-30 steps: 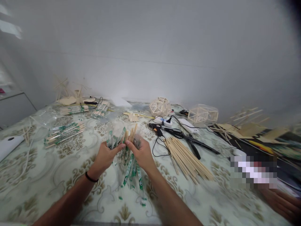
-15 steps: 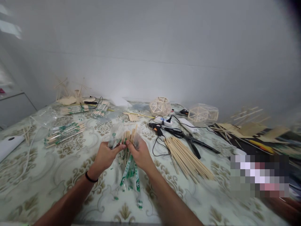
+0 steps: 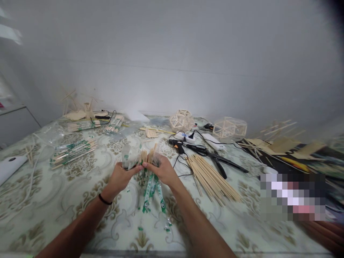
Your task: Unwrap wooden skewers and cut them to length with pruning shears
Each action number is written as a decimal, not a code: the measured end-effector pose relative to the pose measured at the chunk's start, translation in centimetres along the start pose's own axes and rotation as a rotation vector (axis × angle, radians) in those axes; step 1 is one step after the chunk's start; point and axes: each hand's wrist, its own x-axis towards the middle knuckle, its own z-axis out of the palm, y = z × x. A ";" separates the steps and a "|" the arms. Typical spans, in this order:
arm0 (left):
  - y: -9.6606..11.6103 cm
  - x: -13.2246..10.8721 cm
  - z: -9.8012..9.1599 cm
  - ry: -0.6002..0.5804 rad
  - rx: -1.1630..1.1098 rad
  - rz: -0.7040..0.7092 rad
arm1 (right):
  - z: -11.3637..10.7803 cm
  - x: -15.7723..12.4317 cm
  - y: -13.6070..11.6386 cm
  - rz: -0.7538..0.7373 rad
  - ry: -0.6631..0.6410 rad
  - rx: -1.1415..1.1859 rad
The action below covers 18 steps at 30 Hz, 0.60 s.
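Above the middle of the patterned tablecloth (image 3: 104,222), my left hand (image 3: 120,176) and my right hand (image 3: 163,171) grip a bundle of chopsticks (image 3: 144,157) together. Both hands are closed, thumbs almost meeting on the near side of the bundle. Bare wooden ends poke up above the thumbs. Clear plastic wrappers (image 3: 148,195) with green print hang below, and more crumpled film bunches beside my left fingers. Most of my fingertips are hidden behind the bundle.
Right of my hands lie a fan of loose sticks (image 3: 215,181), a glue gun (image 3: 177,144) and a long black tool (image 3: 228,163). Wrapped chopsticks (image 3: 73,154) lie left. Stick-built frames (image 3: 182,121) stand behind a power strip (image 3: 185,137). Another person's hand (image 3: 322,231) shows at right.
The hanging wrappers have swung a little to the right and spread apart. My hands keep their grip in nearly the same place. The view has shifted slightly.
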 end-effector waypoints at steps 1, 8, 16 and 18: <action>-0.1 0.0 0.0 -0.006 0.001 -0.002 | -0.2 0.0 0.1 0.002 -0.015 0.002; -0.4 0.1 0.3 -0.047 0.023 -0.014 | -1.0 0.4 0.1 0.012 -0.112 0.097; -1.6 0.6 -0.3 -0.062 0.069 -0.112 | -1.0 0.3 1.7 0.038 -0.159 0.054; -1.5 0.5 -0.3 -0.056 0.071 -0.120 | -0.9 0.3 1.9 0.046 -0.131 0.016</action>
